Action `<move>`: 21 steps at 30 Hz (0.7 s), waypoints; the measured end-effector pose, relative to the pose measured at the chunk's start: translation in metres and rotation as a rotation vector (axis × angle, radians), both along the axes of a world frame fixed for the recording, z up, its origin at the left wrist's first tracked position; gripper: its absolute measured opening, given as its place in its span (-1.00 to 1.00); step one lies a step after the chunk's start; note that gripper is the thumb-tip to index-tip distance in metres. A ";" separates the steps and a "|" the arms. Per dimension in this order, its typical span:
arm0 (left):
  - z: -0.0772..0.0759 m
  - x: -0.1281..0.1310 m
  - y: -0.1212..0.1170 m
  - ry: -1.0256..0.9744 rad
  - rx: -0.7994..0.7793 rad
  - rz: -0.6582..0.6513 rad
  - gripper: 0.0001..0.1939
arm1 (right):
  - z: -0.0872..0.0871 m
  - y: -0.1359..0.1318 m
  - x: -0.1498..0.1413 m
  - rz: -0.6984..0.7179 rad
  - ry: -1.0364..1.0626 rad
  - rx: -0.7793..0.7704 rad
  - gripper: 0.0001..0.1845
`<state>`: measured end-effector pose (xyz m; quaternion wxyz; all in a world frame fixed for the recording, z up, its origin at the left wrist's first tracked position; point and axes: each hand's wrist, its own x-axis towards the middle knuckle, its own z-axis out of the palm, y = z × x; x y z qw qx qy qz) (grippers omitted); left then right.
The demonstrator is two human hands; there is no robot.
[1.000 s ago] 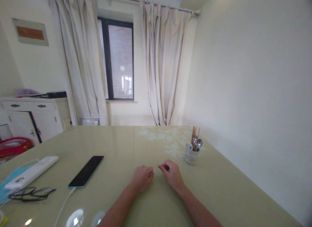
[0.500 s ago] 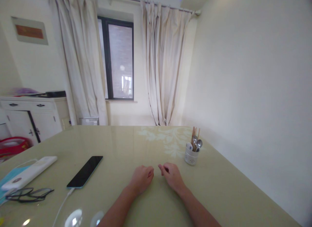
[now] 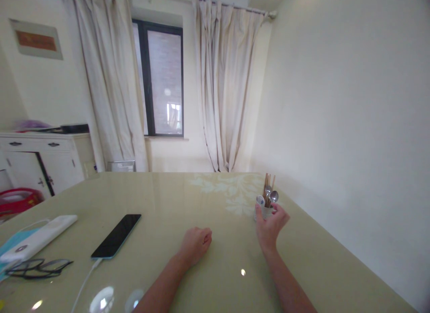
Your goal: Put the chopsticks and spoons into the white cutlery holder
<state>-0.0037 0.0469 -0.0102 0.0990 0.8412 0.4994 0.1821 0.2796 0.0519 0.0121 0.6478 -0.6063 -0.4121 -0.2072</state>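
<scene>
My left hand (image 3: 195, 245) rests on the table in a loose fist, with nothing showing in it. Farther right, my right hand (image 3: 271, 225) is at the near side of a white utensil holder (image 3: 268, 211), its thumb and fingers spread to either side. Whether the fingers touch the holder I cannot tell, and my hand hides most of its body. Metal spoons (image 3: 274, 196), a white spoon with a blue mark (image 3: 260, 200) and wooden chopsticks (image 3: 265, 184) stand upright in the holder.
A phone (image 3: 116, 236) lies left on the glossy green table (image 3: 161, 205), a white cable (image 3: 83, 281) plugged into it. Beyond it are folded glasses (image 3: 37, 268), a white power bank (image 3: 40, 238) and a light-blue cloth-like item (image 3: 16, 241). A wall (image 3: 336, 169) borders the right side.
My right hand has moved right and forward from beside my left hand to the utensil holder, and its fingers have spread. My left hand has stayed in place.
</scene>
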 end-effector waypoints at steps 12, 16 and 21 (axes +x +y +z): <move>-0.001 -0.002 0.000 -0.011 0.005 -0.013 -0.78 | -0.024 0.022 0.034 0.094 0.273 -0.276 0.09; -0.001 -0.001 0.000 -0.033 0.004 -0.017 -0.78 | -0.024 0.019 0.030 0.162 0.251 -0.317 -0.09; -0.001 0.000 -0.001 -0.079 0.010 -0.024 -0.78 | -0.020 0.013 0.007 0.312 0.196 -0.382 -0.25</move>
